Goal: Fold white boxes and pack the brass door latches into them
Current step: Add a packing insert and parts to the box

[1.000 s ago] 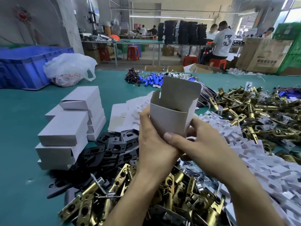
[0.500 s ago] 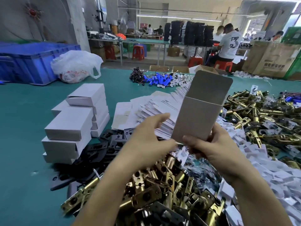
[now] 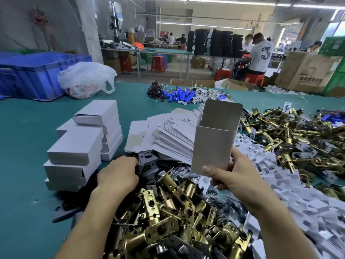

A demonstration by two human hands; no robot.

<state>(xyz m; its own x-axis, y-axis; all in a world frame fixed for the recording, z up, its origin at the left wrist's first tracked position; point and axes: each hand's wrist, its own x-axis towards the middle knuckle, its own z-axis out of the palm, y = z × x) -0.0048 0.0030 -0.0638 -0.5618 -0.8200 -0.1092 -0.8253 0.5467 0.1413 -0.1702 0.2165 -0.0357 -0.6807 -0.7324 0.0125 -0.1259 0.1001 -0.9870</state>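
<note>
My right hand (image 3: pixel 230 175) grips the bottom of an upright white box (image 3: pixel 212 144), its top open and its lid flap standing up. My left hand (image 3: pixel 118 174) reaches down onto the black plates (image 3: pixel 147 165) left of the brass pile; its fingertips touch a plate, and I cannot tell whether they pinch it. A heap of brass door latches (image 3: pixel 168 212) lies just in front of me, and a second heap of latches (image 3: pixel 291 135) spreads at the right. Flat unfolded box blanks (image 3: pixel 173 133) fan out behind the held box. Closed white boxes (image 3: pixel 82 141) are stacked at the left.
White plastic inserts (image 3: pixel 291 184) cover the table at the right. Blue cylinders and small parts (image 3: pixel 179 95) lie farther back on the green table (image 3: pixel 22 165). A blue crate (image 3: pixel 37 73) and a white plastic bag (image 3: pixel 84 79) stand at the far left. People sit at benches behind.
The box was between both hands, being folded. My left hand has let go and dropped left onto the black plates, while my right hand alone holds the box upright, now opened out.
</note>
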